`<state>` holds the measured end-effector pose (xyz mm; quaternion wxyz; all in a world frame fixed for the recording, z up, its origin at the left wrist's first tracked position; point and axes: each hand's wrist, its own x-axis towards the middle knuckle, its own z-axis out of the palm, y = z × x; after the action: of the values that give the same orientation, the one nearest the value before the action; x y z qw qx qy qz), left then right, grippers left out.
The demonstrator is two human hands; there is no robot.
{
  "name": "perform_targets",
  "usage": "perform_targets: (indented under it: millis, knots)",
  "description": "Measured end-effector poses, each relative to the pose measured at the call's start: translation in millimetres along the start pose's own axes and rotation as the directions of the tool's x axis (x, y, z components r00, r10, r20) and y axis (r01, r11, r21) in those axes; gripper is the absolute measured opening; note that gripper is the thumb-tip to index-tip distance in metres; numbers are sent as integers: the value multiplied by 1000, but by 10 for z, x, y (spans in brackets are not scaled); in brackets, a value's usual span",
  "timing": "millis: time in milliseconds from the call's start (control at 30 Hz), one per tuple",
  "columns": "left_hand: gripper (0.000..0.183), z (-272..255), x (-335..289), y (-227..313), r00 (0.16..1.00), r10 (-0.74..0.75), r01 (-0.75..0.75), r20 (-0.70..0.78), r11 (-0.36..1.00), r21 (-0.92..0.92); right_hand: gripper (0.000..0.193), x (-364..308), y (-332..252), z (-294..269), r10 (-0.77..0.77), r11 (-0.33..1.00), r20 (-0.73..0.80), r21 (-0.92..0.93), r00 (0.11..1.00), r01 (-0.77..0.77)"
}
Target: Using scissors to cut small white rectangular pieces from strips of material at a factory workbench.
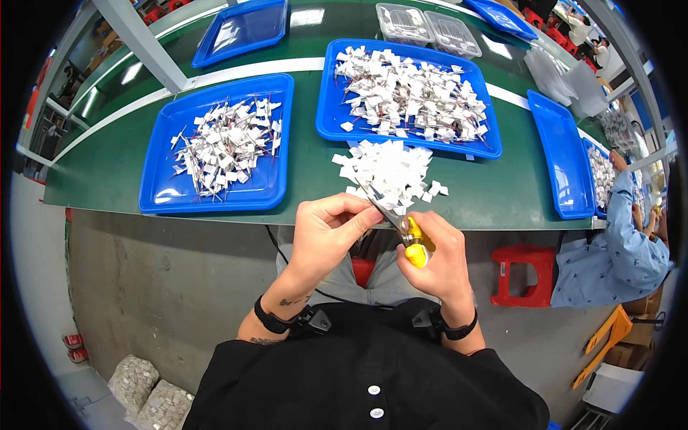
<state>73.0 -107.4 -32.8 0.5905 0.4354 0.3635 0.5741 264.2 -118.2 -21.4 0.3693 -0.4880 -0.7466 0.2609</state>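
Observation:
My left hand [326,233] is closed in a pinch at the table's front edge. Whatever lies between its thumb and forefinger is too small and covered to make out. In my right hand [446,264] is a hand tool with yellow handles [416,254] and narrow metal jaws, gripped by the handles. Its jaws point up and left, close to my left fingertips; whether it is scissors or pliers I cannot tell. Just beyond both hands spreads a loose pile of small white square pieces [390,168] on the green table [308,161].
A blue tray [153,165] at left and a larger blue tray [326,107] behind the pile hold white-tabbed pieces with thin leads. Clear plastic boxes [405,25] stand farther back. At right are another blue tray [555,154], a red stool [523,251] and a co-worker's blue sleeve [623,236].

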Motion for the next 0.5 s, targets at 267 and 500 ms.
perform_targets:
  millis: [267,500]
  knots:
    - [10,-64,-27,69,997,-63,66,-37,995,73,30,11,32,60,9,995,51,102,999,-14]
    - [9,-281,36,435,976,70,-10,-205,960,281,42,-15,205,-65,140,760,200,606,970,-234]
